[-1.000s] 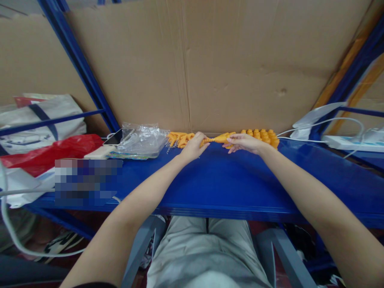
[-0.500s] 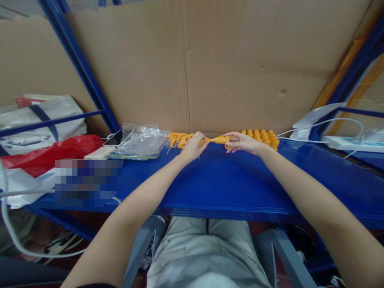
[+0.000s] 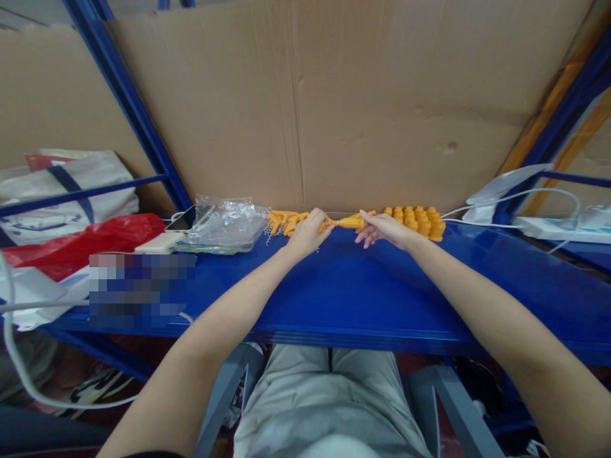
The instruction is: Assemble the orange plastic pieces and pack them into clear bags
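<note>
My left hand (image 3: pixel 308 235) is closed, its thumb and fingers pinching a small orange piece at its right side. A tapered orange plastic piece (image 3: pixel 351 221) lies level between my hands, its narrow end meeting the left fingertips. The wide end sits at the thumb and forefinger of my right hand (image 3: pixel 382 229), whose other fingers hang loosely below. Beside my left hand is a pile of orange pieces (image 3: pixel 279 221) with thin metal chains (image 3: pixel 270 236). Behind my right wrist, orange round-topped pieces (image 3: pixel 422 221) stand close together in rows.
A blue table (image 3: pixel 353 286) runs beneath my hands, with a cardboard panel (image 3: pixel 372 108) behind. Clear plastic bags (image 3: pixel 229 222), a phone (image 3: pixel 184 221), a white block (image 3: pixel 160 243) and a red bag (image 3: pixel 109 238) lie left. A power strip (image 3: pixel 563 228) and white cables are right.
My right hand has turned slightly on the wide end of the tapered orange piece, and its lower fingers have curled and dropped a little. The left hand has hardly moved.
</note>
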The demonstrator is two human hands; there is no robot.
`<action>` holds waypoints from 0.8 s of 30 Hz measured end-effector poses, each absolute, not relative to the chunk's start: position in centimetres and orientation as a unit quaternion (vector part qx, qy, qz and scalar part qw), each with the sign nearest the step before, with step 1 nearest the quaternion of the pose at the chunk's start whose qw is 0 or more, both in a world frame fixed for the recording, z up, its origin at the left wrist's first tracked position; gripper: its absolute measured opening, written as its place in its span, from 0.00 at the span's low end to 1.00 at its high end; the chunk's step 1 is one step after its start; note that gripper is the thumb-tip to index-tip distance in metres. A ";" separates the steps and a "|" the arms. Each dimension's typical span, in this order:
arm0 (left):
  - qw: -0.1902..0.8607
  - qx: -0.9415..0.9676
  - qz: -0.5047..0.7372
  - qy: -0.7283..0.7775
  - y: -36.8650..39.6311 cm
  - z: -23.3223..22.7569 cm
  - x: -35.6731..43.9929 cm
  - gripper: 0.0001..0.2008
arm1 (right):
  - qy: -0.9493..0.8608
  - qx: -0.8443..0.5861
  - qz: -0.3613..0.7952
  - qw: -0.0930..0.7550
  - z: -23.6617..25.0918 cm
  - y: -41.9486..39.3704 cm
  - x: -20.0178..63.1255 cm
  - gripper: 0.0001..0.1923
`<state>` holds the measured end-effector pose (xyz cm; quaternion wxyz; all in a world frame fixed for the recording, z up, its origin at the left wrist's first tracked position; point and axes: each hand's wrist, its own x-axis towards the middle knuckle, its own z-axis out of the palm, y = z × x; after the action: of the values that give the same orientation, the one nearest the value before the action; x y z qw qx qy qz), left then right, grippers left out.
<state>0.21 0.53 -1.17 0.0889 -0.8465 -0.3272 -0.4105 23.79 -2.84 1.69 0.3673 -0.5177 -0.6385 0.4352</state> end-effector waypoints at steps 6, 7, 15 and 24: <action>0.089 -0.847 -0.404 -0.334 0.4 -1.1 0.3 0.03 | -0.655 -0.463 0.449 0.394 1.9 -2.9 24.7 0.18; 0.089 -0.848 -0.404 -0.332 0.4 -1.1 0.3 0.03 | -0.656 -0.455 0.450 0.400 1.9 -2.9 24.8 0.19; 0.091 -0.850 -0.397 -0.336 0.3 -1.1 0.3 0.03 | -0.626 -0.455 0.480 0.414 2.0 -2.9 24.2 0.05; 0.089 -0.853 -0.409 -0.312 0.5 -1.2 0.3 0.10 | -0.600 -0.430 0.476 0.478 1.8 -2.5 24.1 0.05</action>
<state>0.30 0.51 -1.22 0.0887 -0.8531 -0.3118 -0.4089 24.11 -2.47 1.83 0.4783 -0.4299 -0.6002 0.4756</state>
